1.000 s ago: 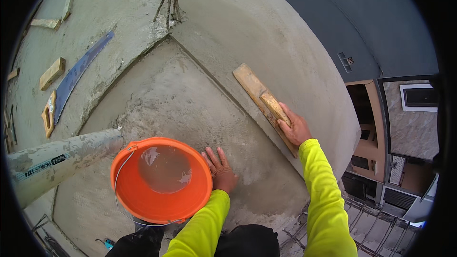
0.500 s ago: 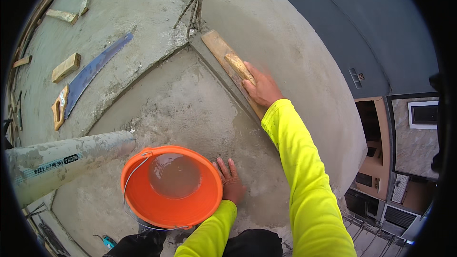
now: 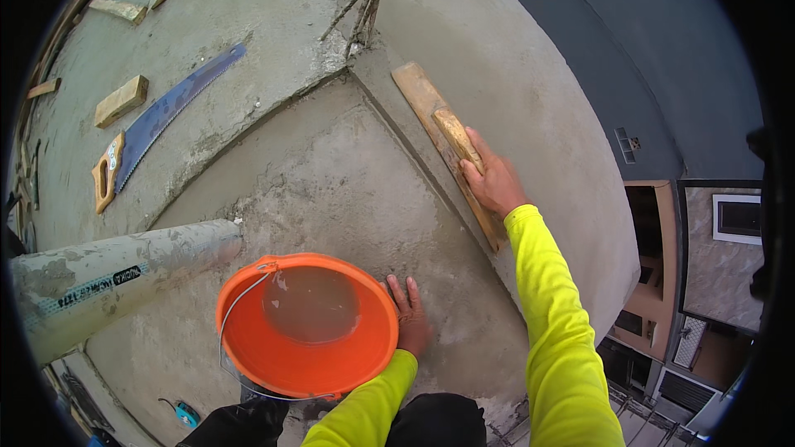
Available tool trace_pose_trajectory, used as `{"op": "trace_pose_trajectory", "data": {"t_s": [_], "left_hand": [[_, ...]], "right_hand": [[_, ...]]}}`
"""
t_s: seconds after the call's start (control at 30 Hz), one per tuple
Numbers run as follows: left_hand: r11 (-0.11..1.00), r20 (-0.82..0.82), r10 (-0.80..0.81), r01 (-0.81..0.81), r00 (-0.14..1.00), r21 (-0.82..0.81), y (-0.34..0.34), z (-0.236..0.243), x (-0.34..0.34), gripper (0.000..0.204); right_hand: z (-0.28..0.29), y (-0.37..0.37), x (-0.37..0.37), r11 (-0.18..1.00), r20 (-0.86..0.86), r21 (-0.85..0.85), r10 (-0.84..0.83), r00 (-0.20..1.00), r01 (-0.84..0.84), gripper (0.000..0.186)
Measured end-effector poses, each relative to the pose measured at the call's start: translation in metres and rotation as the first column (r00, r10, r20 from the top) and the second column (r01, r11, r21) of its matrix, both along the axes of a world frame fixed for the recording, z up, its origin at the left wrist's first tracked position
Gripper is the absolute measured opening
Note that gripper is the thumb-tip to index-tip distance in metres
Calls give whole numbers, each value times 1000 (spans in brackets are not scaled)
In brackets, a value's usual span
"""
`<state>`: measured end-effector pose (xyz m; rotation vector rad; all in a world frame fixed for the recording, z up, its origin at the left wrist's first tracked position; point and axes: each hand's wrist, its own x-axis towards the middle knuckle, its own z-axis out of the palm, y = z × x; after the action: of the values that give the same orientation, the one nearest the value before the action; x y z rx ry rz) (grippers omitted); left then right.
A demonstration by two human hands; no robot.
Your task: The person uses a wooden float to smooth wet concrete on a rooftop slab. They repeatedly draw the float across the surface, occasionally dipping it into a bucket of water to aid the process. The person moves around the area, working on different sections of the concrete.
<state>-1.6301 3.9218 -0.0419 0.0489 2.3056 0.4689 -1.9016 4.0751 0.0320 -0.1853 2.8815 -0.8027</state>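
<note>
In my right hand (image 3: 495, 179) is the handle of a long wooden float (image 3: 431, 109). Its board lies along the top of the raised concrete edge (image 3: 383, 74), beside the drop to the lower slab. My left hand (image 3: 413, 319) rests flat on the lower concrete, fingers spread, just right of an orange bucket (image 3: 377, 339). Murky water (image 3: 311, 305) sits in the bottom of the bucket, and its wire handle hangs down on the left side. Part of my left palm is hidden behind the rim.
A handsaw (image 3: 170, 112) and wooden offcuts (image 3: 121, 101) lie on the concrete at left. A thick pale pipe (image 3: 124, 277) juts in from the left. Tied rebar (image 3: 374, 0) rises at the far corner. A teal tape measure (image 3: 188, 414) lies near my feet; buildings stand beyond the right edge.
The float in my right hand has shifted right, away from the inner edge and further onto the raised concrete. My left hand stays down beside the bucket. The view has shifted slightly.
</note>
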Motion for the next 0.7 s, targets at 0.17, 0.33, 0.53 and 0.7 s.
{"op": "trace_pose_trajectory", "data": {"t_s": [0.17, 0.33, 0.53, 0.7], "left_hand": [[1000, 73, 0, 0, 997, 6, 0, 11, -6, 124], [1000, 71, -7, 6, 997, 11, -1, 15, -10, 125], [998, 89, -30, 34, 996, -48, 3, 16, -11, 128], [993, 89, -57, 66, 994, -100, 6, 18, -14, 130]], "right_hand": [[-11, 1, 3, 1000, 57, 17, 9, 998, -10, 62], [8, 3, 33, 984, 193, 72, -177, 965, 166, 61], [-9, -20, 7, 993, 148, 35, -113, 983, 109, 61], [-29, 10, 72, 987, 67, -16, -159, 985, 161, 60]]}}
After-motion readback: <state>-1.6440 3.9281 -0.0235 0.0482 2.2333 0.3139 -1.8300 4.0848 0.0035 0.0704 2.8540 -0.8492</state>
